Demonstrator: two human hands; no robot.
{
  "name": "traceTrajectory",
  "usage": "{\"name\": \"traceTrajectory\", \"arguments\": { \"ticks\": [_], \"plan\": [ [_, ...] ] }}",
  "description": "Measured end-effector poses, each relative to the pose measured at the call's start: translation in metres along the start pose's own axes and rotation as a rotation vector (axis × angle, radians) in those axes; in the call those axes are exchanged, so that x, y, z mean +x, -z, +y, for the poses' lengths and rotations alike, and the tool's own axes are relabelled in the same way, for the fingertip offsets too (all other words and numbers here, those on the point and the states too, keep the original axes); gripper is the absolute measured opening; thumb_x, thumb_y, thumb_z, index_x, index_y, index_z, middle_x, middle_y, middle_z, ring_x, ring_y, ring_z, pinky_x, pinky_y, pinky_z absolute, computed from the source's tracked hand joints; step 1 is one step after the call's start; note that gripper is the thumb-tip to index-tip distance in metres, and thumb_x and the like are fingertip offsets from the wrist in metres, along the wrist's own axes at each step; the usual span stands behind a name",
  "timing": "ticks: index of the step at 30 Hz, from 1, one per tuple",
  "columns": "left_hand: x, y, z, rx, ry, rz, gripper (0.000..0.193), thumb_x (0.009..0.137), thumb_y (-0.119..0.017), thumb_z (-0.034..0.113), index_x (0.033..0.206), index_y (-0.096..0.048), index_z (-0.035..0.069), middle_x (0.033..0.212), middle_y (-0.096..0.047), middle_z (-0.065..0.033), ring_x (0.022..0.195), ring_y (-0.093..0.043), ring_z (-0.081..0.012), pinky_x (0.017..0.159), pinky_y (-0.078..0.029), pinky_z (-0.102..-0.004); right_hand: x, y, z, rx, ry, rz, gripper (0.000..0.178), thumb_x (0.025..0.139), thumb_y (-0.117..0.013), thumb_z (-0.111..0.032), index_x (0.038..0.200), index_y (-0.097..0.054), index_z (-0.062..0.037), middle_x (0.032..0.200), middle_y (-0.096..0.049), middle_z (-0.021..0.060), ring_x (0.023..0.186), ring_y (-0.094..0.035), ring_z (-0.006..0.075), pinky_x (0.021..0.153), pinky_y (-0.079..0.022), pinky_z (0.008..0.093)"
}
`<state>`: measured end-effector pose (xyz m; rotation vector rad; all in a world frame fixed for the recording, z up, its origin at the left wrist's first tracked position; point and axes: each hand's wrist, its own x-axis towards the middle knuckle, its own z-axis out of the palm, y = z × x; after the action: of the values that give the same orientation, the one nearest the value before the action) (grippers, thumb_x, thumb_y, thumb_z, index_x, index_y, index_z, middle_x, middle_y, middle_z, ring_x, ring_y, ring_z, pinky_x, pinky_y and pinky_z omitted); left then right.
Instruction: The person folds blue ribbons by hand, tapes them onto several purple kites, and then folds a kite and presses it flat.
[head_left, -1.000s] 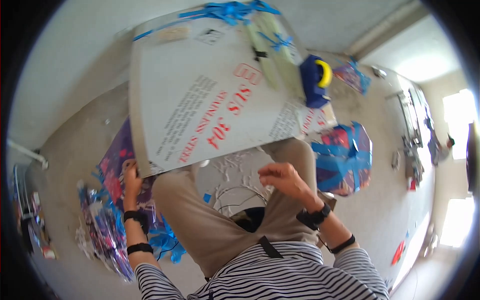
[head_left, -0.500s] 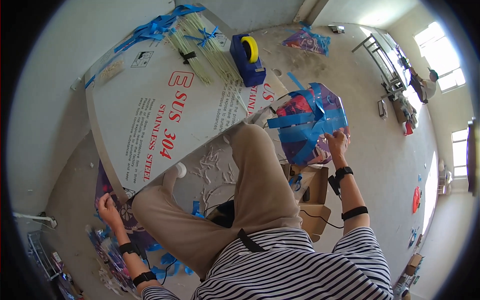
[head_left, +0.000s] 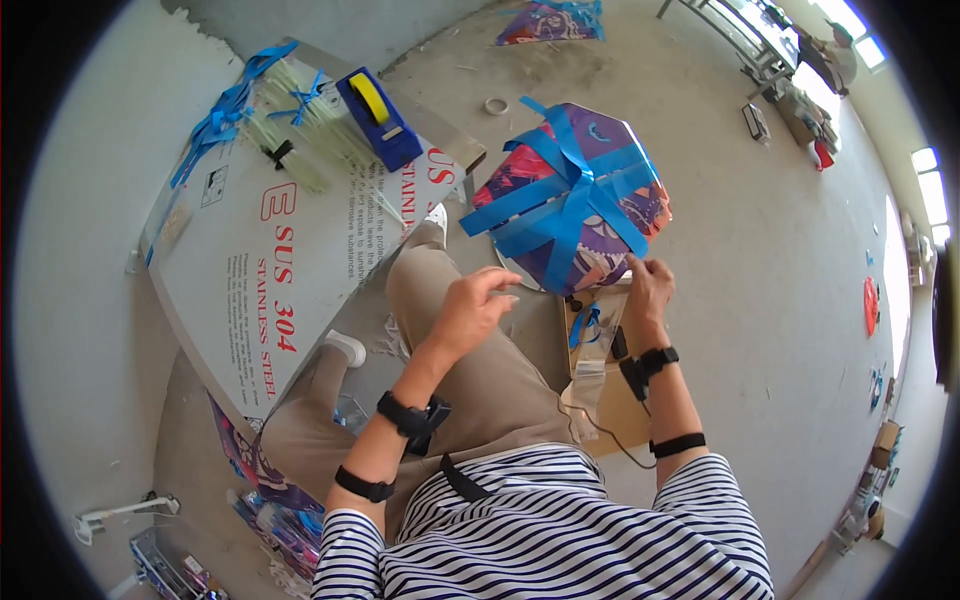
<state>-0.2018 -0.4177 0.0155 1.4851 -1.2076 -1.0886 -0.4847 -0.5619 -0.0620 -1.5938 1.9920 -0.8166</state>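
Note:
A purple and pink printed panel (head_left: 610,132), many-sided and crossed by strips of blue ribbon (head_left: 575,185), lies in front of my right knee on something with a pale rounded rim. My right hand (head_left: 650,290) is at the panel's near edge, thumb and finger pinched at the end of one ribbon strip. My left hand (head_left: 472,312) hovers above my right thigh, left of the panel. Its fingers are bent but apart, with nothing seen in them.
At left a white-filmed board (head_left: 230,290) carries bundled pale sticks (head_left: 330,135) and a blue tape dispenser (head_left: 385,120). An open cardboard box (head_left: 600,400) stands below the panel. Another printed piece (head_left: 550,25) lies on the far floor. A person (head_left: 828,60) works far right.
My left hand has come from the printed material at the lower left up over my thigh. My right hand stays at the panel's near edge. The view has shifted toward the right.

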Motion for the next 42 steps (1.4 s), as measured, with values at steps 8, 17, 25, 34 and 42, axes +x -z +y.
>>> {"name": "traceTrajectory", "arguments": {
  "ticks": [8, 17, 25, 34, 42],
  "plan": [
    [0.05, -0.1, -0.014, 0.326, -0.128, -0.24, 0.027, 0.079, -0.065, 0.002, 0.106, -0.068, -0.001, 0.109, -0.068, -0.018, 0.102, -0.064, -0.0361, 0.09, -0.051, -0.0407, -0.043, -0.025, 0.01, 0.528, -0.324, -0.224, 0.025, 0.082, -0.08, -0.021, 0.078, -0.07, 0.0015, 0.065, -0.062, 0.0014, 0.053, -0.055, 0.0073, 0.048, -0.042, 0.0228],
    [0.06, -0.122, -0.024, 0.394, -0.117, -0.203, 0.027, 0.079, -0.065, 0.001, 0.106, -0.068, 0.0, 0.11, -0.067, -0.0174, 0.102, -0.064, -0.0356, 0.091, -0.051, -0.0407, -0.055, -0.076, 0.03, 1.013, -0.843, -0.169, 0.012, 0.079, -0.071, -0.005, 0.089, -0.068, -0.0003, 0.066, -0.057, -0.0003, 0.048, -0.047, 0.0092, 0.044, -0.032, 0.0259],
    [0.06, -0.123, -0.025, 0.421, -0.03, -0.162, 0.025, 0.078, -0.07, 0.006, 0.103, -0.068, 0.001, 0.104, -0.066, -0.0165, 0.1, -0.063, -0.0361, 0.088, -0.051, -0.0419, -0.064, -0.042, 0.006, 0.994, -0.71, -0.242, 0.01, 0.077, -0.076, -0.003, 0.082, -0.066, -0.0042, 0.067, -0.059, -0.0014, 0.05, -0.05, 0.0078, 0.048, -0.038, 0.0225],
    [0.059, -0.127, -0.005, 0.913, -0.267, -0.145, 0.016, 0.075, -0.075, 0.011, 0.087, -0.066, 0.007, 0.094, -0.061, -0.0109, 0.099, -0.062, -0.0307, 0.082, -0.05, -0.0452, -0.053, -0.014, -0.009, 1.136, -0.682, -0.364, 0.016, 0.081, -0.074, 0.001, 0.079, -0.06, -0.0071, 0.073, -0.063, 0.0013, 0.057, -0.055, 0.0074, 0.049, -0.041, 0.0186],
    [0.068, -0.116, -0.015, 0.712, -0.228, -0.006, 0.01, 0.075, -0.073, 0.009, 0.082, -0.065, 0.007, 0.084, -0.063, -0.0103, 0.082, -0.064, -0.032, 0.07, -0.051, -0.0433, -0.049, -0.013, -0.006, 1.166, -0.657, -0.418, 0.014, 0.083, -0.074, 0.002, 0.084, -0.063, -0.0049, 0.075, -0.063, 0.0015, 0.061, -0.058, 0.0088, 0.053, -0.043, 0.0197]
  ]
}}
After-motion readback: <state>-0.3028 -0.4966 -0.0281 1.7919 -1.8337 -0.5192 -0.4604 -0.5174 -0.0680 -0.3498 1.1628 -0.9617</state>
